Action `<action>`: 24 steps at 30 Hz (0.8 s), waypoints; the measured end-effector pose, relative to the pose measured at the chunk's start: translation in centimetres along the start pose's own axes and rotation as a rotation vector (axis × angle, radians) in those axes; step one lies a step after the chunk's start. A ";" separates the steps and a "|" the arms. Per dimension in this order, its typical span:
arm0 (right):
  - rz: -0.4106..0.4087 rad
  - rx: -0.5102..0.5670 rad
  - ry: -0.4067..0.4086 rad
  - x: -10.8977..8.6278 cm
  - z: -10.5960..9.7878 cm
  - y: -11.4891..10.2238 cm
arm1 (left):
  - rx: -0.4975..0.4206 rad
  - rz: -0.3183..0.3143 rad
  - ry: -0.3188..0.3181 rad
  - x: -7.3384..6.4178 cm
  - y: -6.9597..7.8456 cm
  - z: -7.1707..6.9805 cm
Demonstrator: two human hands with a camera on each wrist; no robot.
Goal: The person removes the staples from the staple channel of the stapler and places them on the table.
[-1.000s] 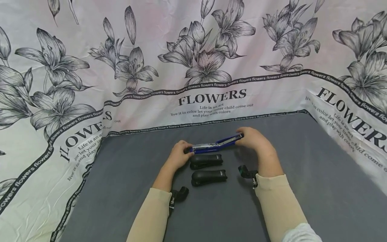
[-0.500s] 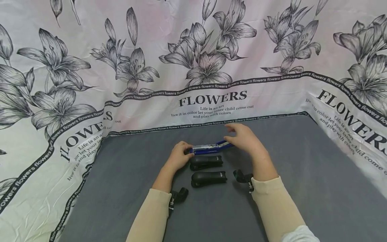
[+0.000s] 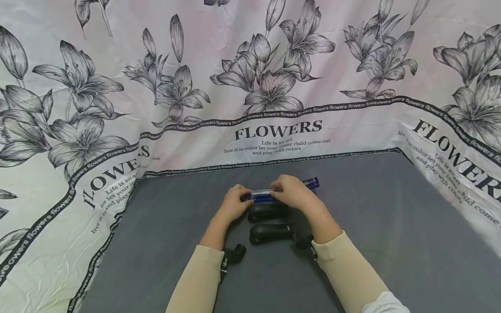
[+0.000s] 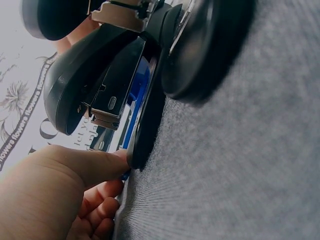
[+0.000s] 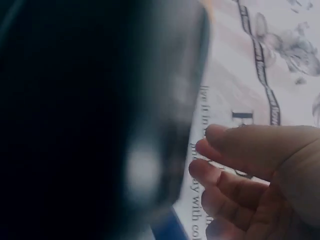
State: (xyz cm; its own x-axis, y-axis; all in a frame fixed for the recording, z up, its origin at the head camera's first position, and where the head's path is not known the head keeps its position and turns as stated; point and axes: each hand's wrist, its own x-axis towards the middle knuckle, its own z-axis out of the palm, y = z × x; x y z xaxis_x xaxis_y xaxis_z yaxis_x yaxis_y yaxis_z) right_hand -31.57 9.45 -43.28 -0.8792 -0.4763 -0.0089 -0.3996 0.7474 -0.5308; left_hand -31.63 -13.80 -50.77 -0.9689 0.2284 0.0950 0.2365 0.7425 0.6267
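Note:
A blue stapler [image 3: 261,196] lies swung open lengthwise at the back of the row, its metal magazine showing. My left hand [image 3: 233,203] pinches its left end between thumb and fingers. Over its middle, my right hand [image 3: 293,191] reaches in from the right and hides part of it. In the right wrist view, the thumb and fingers [image 5: 240,150] are loosely bent, with nothing visible between them. Just in front of the blue stapler rests a black stapler [image 3: 268,212]; a second black stapler [image 3: 271,233] sits nearer me. Both are closed and roughly parallel.
The work surface is a grey cloth [image 3: 176,226]. Behind and at the sides hangs a white flower-print curtain [image 3: 188,143]. A black wrist camera [image 3: 236,253] is strapped to my left forearm, and another at my right overlaps the nearer black stapler's end.
My right hand has let go of the blue stapler's right end and moved left to its middle. The left hand keeps its pinch; the black staplers stay where they were.

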 end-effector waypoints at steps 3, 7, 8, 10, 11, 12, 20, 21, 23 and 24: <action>0.031 -0.055 -0.024 0.4 0.5 -0.1 | 0.002 0.000 -0.002 0.0 0.0 0.0; 0.055 -0.095 -0.042 0.6 1.0 0.0 | 0.012 0.001 -0.003 0.0 0.0 0.0; 0.055 -0.102 -0.043 0.6 1.1 0.0 | 0.013 0.000 -0.004 0.0 0.0 0.0; 0.062 -0.104 -0.042 0.6 1.3 0.1 | 0.016 0.002 -0.003 -0.1 0.1 -0.1; 0.067 -0.100 -0.036 0.6 1.4 0.1 | 0.018 0.005 -0.002 -0.1 0.2 -0.1; 0.072 -0.095 -0.030 0.6 1.5 0.1 | 0.020 0.007 -0.001 -0.1 0.2 -0.2; 0.127 -0.062 0.045 0.8 2.2 0.2 | 0.017 0.001 -0.001 -0.1 0.1 0.0; 0.132 -0.061 0.058 0.9 2.2 0.2 | 0.017 0.002 -0.001 -0.1 0.1 -0.1; 0.142 -0.060 0.087 1.0 2.3 0.2 | 0.018 0.006 -0.001 -0.1 0.1 -0.1; 0.144 -0.060 0.102 1.0 2.4 0.2 | 0.019 0.009 0.001 -0.1 0.1 -0.1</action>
State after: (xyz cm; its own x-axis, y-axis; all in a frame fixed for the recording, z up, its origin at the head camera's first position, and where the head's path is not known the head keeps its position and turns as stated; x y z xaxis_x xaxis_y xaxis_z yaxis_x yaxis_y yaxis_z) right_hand -31.95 8.04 -45.44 -0.9490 -0.3151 0.0059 -0.2793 0.8323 -0.4789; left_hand -31.48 -13.84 -50.63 -0.9668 0.2347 0.1012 0.2466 0.7522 0.6111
